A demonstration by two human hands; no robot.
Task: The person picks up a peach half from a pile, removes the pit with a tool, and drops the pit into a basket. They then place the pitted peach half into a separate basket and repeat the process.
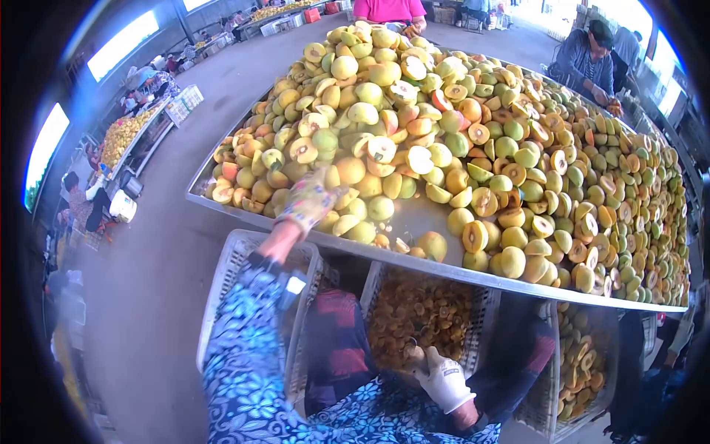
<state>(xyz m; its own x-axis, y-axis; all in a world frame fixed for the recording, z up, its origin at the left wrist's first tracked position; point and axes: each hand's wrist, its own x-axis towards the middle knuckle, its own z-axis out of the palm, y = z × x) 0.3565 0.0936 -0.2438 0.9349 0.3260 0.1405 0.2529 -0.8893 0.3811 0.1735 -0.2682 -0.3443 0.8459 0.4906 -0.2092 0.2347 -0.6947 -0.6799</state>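
Note:
A large heap of halved peaches (362,112), yellow, green and reddish, lies on a metal-edged table (444,268) in front of me. My left hand (310,201), in a patterned fabric glove, reaches over the near left edge of the heap. Its fingers are stretched out and touch the fruit, slightly blurred. Low over a crate, my right hand (445,379) wears a white glove and is closed around a small tool with a curved metal end (412,343). Beneath that hand, the crate (373,285) holds brown peach pits and scraps (421,307).
A white crate (229,255) stands at the left under my left arm, and another crate (549,414) with peach halves at the right. Across the table are a person in pink (388,9) and a person in a cap (584,59). Other fruit tables (137,152) stand behind.

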